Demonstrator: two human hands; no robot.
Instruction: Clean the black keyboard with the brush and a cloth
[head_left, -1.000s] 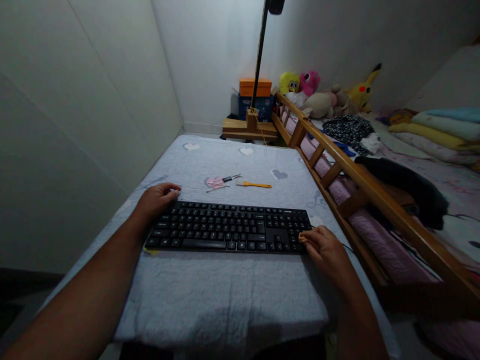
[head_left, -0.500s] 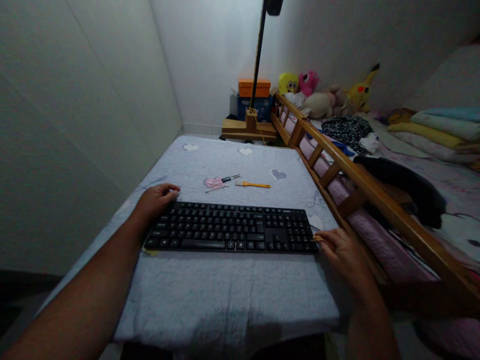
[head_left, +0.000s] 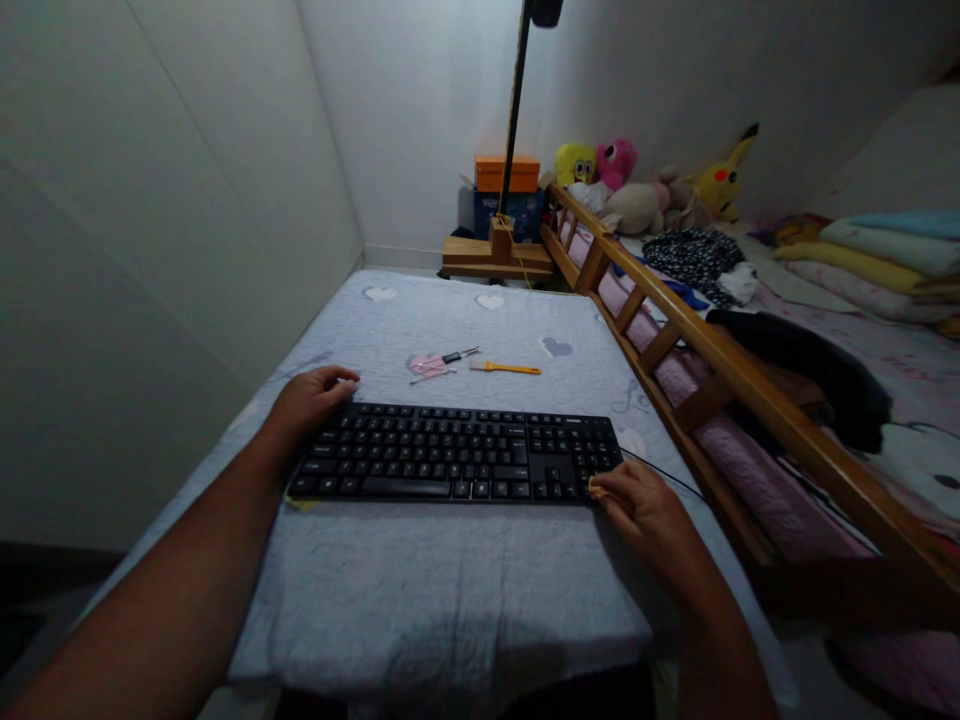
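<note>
A black computer keyboard point(head_left: 435, 450) lies flat across the cloth-covered table. My left hand point(head_left: 311, 395) grips its upper left corner, fingers lying along the back edge and partly hidden. At the other end, my right hand point(head_left: 637, 500) is closed in a pinch on a small, crumpled yellowish-brown cloth point(head_left: 598, 486). That cloth touches the lower number-pad keys, and most of it is hidden by my fingers. Behind the keyboard lie a yellow-handled brush point(head_left: 514, 369), a small tool with a black grip point(head_left: 454, 357) and cotton swabs point(head_left: 433, 376).
A black cable point(head_left: 664, 470) runs from the keyboard's right rear. The wooden bed rail point(head_left: 690, 330) borders the table point(head_left: 450, 580) on the right. A lamp stand on a wooden base point(head_left: 487, 258) stands beyond the far edge, near an orange box point(head_left: 507, 174). A wall closes off the left.
My right hand has moved left with the cloth, from the keyboard's right edge onto the number pad, uncovering more of the cable. My left hand and the keyboard stay put.
</note>
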